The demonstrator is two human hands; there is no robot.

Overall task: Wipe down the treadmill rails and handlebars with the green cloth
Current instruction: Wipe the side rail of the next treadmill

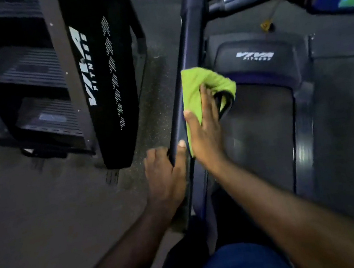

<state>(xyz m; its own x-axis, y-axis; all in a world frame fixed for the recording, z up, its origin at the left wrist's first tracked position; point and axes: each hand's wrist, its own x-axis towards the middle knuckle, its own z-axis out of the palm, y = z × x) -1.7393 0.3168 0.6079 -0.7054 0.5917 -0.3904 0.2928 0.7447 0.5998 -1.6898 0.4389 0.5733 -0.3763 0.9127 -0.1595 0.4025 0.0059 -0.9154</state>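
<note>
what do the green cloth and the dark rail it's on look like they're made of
The lime-green cloth looks like soft microfibre or similar knit: matte, fuzzy, folding limply, with a dark stitched edge. The dark bluish side rail looks like painted metal or hard plastic: smooth with a faint sheen; which, the picture cannot settle.

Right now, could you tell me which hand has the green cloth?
The right hand, pressing the green cloth flat; the left hand grips the bare dark treadmill rail.

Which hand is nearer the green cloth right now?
Right. The right hand presses flat on the green cloth against the rail; the left hand grips the rail beside the cloth's lower end.
</note>
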